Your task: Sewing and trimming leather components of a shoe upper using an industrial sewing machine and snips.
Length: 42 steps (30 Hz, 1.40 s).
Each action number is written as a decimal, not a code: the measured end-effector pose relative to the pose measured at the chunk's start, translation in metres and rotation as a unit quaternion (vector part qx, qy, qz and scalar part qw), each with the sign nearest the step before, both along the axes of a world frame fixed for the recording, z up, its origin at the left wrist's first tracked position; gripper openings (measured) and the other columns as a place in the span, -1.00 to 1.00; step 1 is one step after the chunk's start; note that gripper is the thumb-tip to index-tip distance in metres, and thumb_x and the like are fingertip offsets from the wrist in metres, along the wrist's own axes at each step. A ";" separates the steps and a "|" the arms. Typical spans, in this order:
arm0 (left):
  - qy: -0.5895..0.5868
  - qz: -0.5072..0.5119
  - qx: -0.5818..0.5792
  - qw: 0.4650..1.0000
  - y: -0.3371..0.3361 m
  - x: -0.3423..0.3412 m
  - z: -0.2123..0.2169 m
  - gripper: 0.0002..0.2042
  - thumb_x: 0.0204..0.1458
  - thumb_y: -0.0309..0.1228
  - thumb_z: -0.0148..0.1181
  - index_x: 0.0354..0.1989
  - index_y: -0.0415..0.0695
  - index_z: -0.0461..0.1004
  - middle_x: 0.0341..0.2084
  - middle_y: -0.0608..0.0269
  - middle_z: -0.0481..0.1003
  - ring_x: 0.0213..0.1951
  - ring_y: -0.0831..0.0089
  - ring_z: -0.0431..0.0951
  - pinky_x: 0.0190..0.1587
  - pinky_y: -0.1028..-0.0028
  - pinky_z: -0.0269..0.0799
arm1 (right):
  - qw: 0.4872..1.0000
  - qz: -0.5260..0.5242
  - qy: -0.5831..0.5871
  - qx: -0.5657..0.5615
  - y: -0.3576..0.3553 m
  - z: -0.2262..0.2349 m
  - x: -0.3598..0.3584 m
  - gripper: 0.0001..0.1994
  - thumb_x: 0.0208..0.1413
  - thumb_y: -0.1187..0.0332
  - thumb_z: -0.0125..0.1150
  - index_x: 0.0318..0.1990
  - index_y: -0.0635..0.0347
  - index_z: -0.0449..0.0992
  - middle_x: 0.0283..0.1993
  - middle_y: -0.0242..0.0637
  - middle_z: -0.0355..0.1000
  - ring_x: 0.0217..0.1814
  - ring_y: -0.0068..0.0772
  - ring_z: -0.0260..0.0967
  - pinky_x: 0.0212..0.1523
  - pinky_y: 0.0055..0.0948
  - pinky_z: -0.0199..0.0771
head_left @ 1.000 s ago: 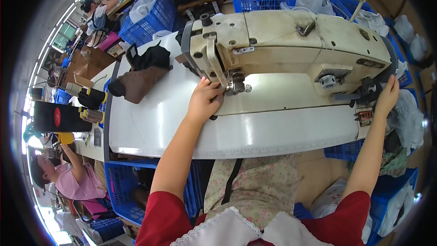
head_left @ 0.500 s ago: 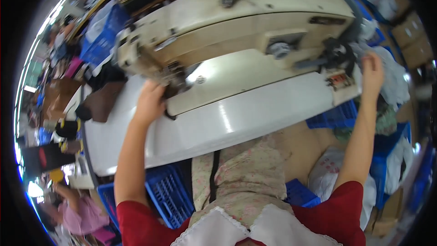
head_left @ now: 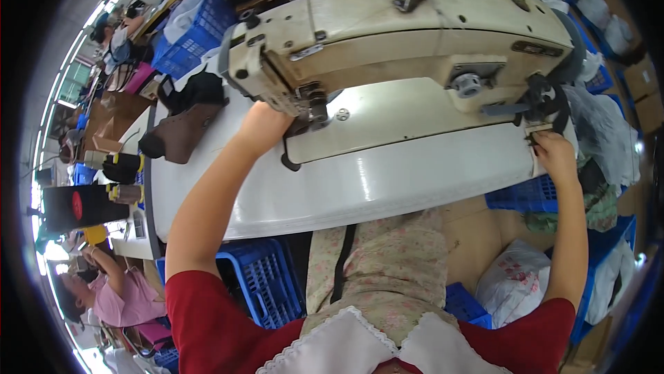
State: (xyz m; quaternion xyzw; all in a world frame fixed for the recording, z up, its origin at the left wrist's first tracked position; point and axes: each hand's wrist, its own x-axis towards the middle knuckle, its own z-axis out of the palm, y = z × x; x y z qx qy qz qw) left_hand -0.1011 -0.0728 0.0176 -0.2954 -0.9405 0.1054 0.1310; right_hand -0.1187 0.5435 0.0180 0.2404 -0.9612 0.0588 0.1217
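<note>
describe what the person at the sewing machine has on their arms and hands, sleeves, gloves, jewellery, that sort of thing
Both arms wear short red sleeves ending above the elbow; the forearms are bare. The left hand and right hand are ungloved, with no watch, bracelet or ring visible, though the fingertips are partly hidden.

Left hand (head_left: pixel 261 119) reaching forward, fingers hidden, right hand (head_left: pixel 555 155) extended far right, fingers curled
</note>
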 end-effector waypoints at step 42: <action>-0.053 0.373 -0.002 0.926 0.041 0.092 -0.009 -0.60 -0.06 -0.40 0.16 -0.03 -0.34 0.46 0.01 -0.15 0.49 0.04 0.13 0.51 -0.10 0.36 0.53 | 0.784 0.172 -0.127 -0.583 -0.393 0.015 0.077 -0.79 0.17 0.43 0.16 -0.08 0.29 0.42 -0.46 -0.37 0.48 -0.52 -0.65 0.32 -0.45 -0.61 0.33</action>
